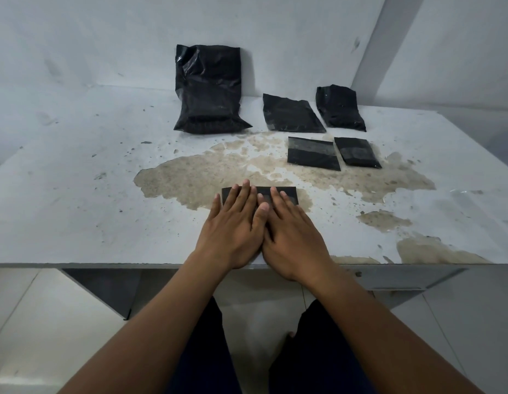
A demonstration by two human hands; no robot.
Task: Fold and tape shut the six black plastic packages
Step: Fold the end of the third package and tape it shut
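No readable writing or brand on any of these as far as I can see, the plastic is plain black all over.

Both hands are lying flat, fingers straight and spread a little, pressing down on a small flat black plastic package (287, 194) that's sitting near the front edge of the worn grey tabletop (76, 194), roughly 6 o'clock on the surface. The left hand (233, 228) is covering the package's left half, the right hand (292, 231) is covering most of the right, and the thumbs are touching each other in the middle. Neither hand is gripping anything, just palms down.

The other five are sitting further back. A big puffy black plastic bag (210, 92) is leaning against the wall at about 12 o'clock. Just right of it a medium flat black packet (291, 115) is lying down, and a crinkled black pouch (339, 109) is sitting at about 1 o'clock. In front of those, a glossy taped black rectangle (314, 153) and a smaller taped black packet (358, 152) are lying side by side on the brownish patch of peeled paint (204, 172).
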